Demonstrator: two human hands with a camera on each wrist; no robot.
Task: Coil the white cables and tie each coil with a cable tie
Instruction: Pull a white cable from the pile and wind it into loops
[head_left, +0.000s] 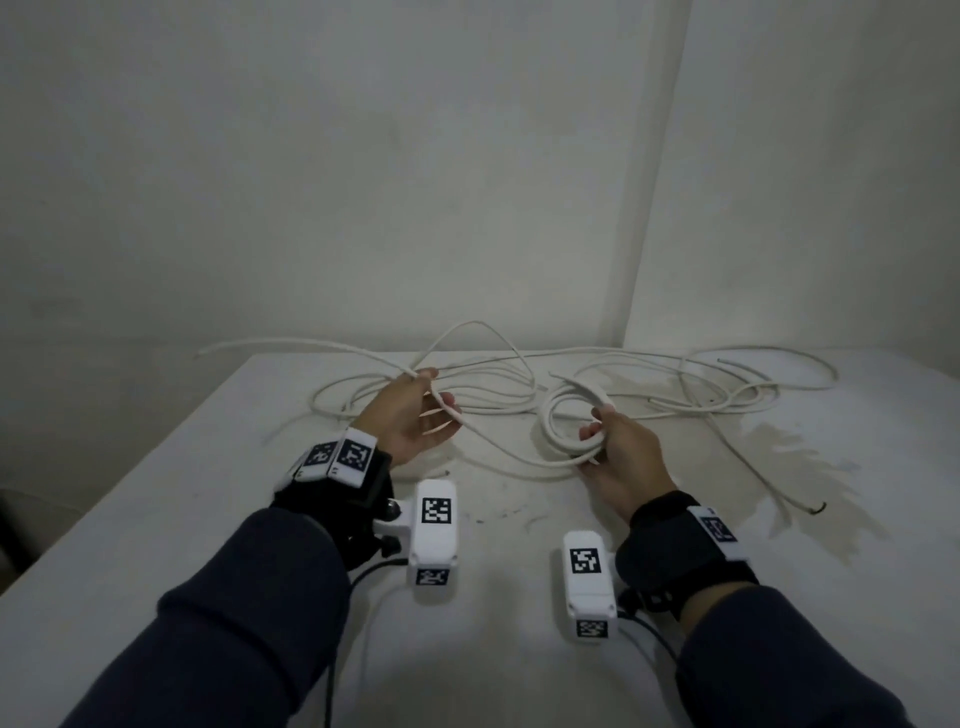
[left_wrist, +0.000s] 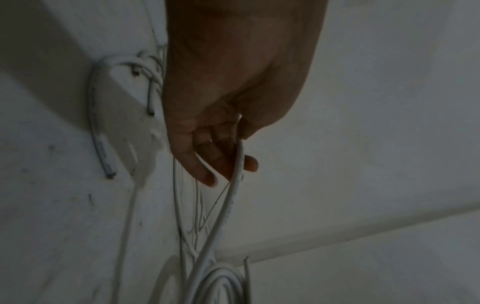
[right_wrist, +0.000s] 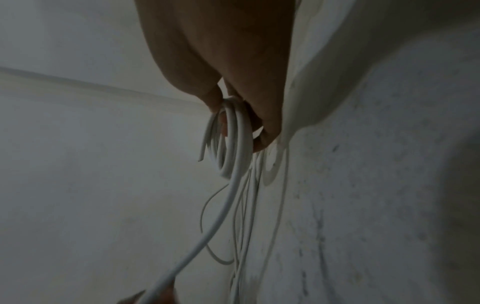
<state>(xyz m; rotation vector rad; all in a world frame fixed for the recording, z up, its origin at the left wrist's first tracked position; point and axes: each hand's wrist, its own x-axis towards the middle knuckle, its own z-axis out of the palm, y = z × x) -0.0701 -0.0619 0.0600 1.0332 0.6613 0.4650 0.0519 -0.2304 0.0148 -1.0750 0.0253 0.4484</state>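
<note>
White stained tabletop carries tangled loose white cables, well spread. Right hand fingers curl round small white coil, approx 4 turns. Left hand fingers relaxed, feed strand draped across. Risk: strand snags in tangle, w/ pull springing coil open.
</note>
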